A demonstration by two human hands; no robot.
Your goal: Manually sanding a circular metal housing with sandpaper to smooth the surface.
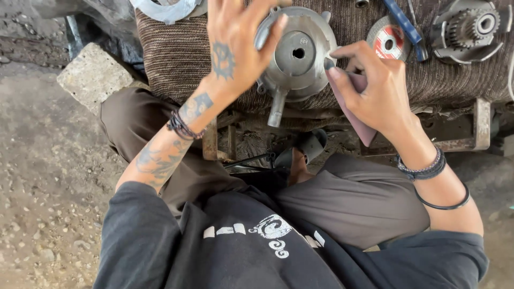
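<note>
The person is sitting low over the dirt floor [37, 176], knees apart in brown trousers. Just beyond the knees, the right hand [375, 91] is pinching a folded sheet of reddish sandpaper [356, 109], its grip pressed together on the sheet against the rim of a round grey metal housing [297, 53]. The left hand [235, 45] is clasping that housing from the other side, fingers curled over its edge. The housing is resting on a brown woven cloth [176, 59] covering the tabletop. Farther back, a red-centred grinding disc [386, 38], a blue-handled tool [405, 24] and a gear part [471, 29] are lying on the cloth.
</note>
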